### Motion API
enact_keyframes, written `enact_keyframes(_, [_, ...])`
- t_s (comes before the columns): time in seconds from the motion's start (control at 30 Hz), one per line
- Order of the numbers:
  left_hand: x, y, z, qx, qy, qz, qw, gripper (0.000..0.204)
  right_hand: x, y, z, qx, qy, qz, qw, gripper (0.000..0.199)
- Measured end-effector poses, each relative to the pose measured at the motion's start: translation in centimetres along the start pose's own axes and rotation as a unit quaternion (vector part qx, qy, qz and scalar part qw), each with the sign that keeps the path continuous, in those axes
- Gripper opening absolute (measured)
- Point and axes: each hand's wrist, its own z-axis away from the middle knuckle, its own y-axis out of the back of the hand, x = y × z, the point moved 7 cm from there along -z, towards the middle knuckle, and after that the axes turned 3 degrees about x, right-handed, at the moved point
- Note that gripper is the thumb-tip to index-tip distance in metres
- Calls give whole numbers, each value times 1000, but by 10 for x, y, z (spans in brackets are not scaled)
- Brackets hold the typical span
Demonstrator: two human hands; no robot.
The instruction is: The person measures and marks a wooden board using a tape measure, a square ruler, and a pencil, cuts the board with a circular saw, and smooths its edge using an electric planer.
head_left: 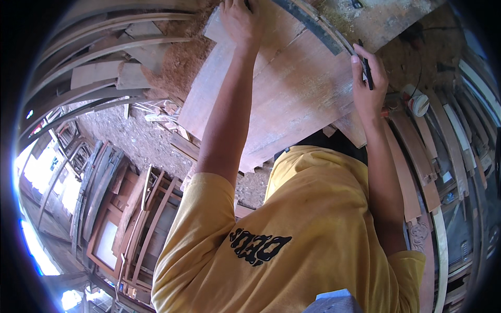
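Observation:
My right hand (370, 78) is closed around a slim black pen-like tool (368, 70), its thumb and finger beside the right end of a dark straight strip (313, 28). That strip lies across a wide, pale reddish-brown wooden board (282, 99) in front of me. At the top edge of the view, my left hand (241, 22) is over the board's far left part with its fingers curled. A small dark piece (248, 5) shows by its fingers, which are partly cut off by the frame, so what it holds cannot be made out.
Sawdust (182, 68) is heaped left of the board, near stacked curved planks (99, 73). Wooden frames (112, 235) lean at lower left. Long timber pieces (412, 167) and a white round roll (418, 104) stand at right. Another flat panel (389, 23) lies beyond the strip.

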Motion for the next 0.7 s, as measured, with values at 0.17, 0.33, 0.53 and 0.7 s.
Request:
enact_keyframes(0.17, [1, 0, 1, -3, 5, -10, 1000, 28, -1, 2, 1, 0, 4, -6, 1000, 19])
enact_keyframes(0.33, [7, 2, -1, -12, -4, -15, 1000, 28, 2, 8, 5, 0, -21, -4, 1000, 18])
enact_keyframes(0.53, [7, 4, -1, -16, -8, 3, 1000, 28, 5, 9, 5, 1, -14, -4, 1000, 18])
enact_keyframes(0.7, [9, 3, 0, -19, -7, 1, 1000, 28, 5, 9, 6, 4, -27, -9, 1000, 19])
